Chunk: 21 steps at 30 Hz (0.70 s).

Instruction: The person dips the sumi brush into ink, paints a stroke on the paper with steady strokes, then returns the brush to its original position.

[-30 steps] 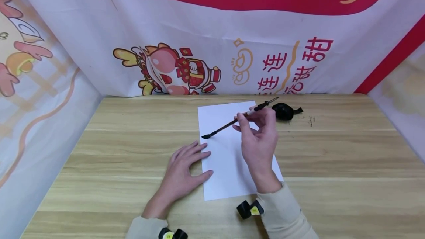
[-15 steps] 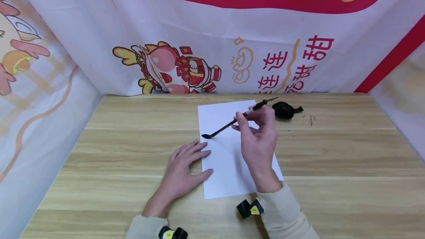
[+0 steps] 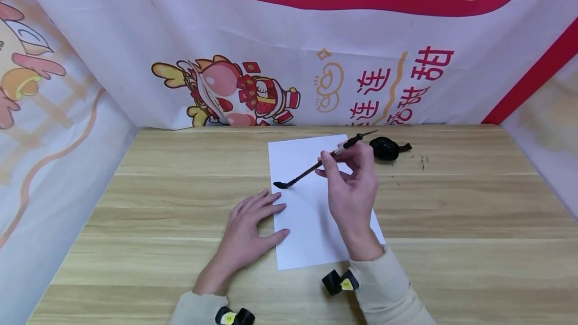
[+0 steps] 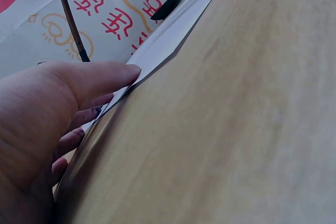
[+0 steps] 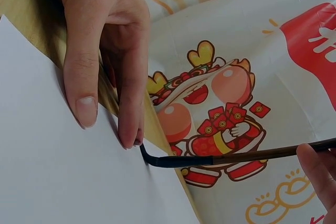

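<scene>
In the head view a sheet of white paper [image 3: 307, 234] lies on the wooden table. My left hand [image 3: 248, 232] rests flat at its left edge, thumb and fingertips on the sheet; the left wrist view shows the thumb [image 4: 113, 75] over the paper's edge. A calligraphy brush [image 3: 308, 170] with a dark handle is pinched in my right hand [image 3: 353, 187], slanting down to the left. Its black tip [image 3: 281, 184] meets the paper near the left edge, just beyond my left fingertips. The right wrist view shows the bristles [image 5: 149, 157] bent against the sheet.
A black rounded object [image 3: 385, 149] with a short tab stands right of the paper's far end, with small dark specks [image 3: 423, 162] beside it. A printed cloth [image 3: 253, 24] hangs along the table's back edge, and more cloth stands at both sides.
The brush tip is pressed slightly more bent against the paper, and the cord loop at the handle's end has turned. Both hands have stayed almost where they were.
</scene>
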Motion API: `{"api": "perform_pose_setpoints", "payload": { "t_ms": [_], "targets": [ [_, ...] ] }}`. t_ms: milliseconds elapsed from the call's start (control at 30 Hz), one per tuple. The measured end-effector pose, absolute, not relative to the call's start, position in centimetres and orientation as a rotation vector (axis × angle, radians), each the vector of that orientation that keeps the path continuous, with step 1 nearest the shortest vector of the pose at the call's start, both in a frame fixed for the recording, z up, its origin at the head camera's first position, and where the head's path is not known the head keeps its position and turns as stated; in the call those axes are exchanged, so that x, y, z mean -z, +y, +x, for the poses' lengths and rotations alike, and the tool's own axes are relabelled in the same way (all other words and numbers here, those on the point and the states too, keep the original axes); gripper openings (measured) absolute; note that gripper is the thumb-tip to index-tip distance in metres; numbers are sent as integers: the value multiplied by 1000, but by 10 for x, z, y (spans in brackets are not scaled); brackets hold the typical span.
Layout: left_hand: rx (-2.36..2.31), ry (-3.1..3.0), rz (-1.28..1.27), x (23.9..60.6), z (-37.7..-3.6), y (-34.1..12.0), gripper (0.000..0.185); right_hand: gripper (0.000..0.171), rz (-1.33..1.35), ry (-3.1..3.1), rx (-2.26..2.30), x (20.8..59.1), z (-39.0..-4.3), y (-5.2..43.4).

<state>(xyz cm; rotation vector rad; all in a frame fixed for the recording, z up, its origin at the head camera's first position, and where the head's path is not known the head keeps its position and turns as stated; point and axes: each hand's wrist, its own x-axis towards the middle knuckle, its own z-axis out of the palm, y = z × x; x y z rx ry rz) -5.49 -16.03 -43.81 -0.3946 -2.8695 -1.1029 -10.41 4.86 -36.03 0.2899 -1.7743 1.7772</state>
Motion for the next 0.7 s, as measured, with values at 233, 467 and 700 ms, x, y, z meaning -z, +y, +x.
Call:
{"api": "perform_pose_setpoints", "payload": {
  "t_ms": [233, 467, 700],
  "targets": [
    [1103, -2873, -389, 438, -55, -160, 54, 27, 324, -1785, -1742, 360, -104, 48],
    [1094, -2851, -403, 439, -56, -160, 53, 27, 349, -1812, -1698, 361, -104, 47],
    [1093, -2850, -403, 439, -56, -159, 53, 28, 362, -1837, -1651, 361, -103, 47]
  ]
}}
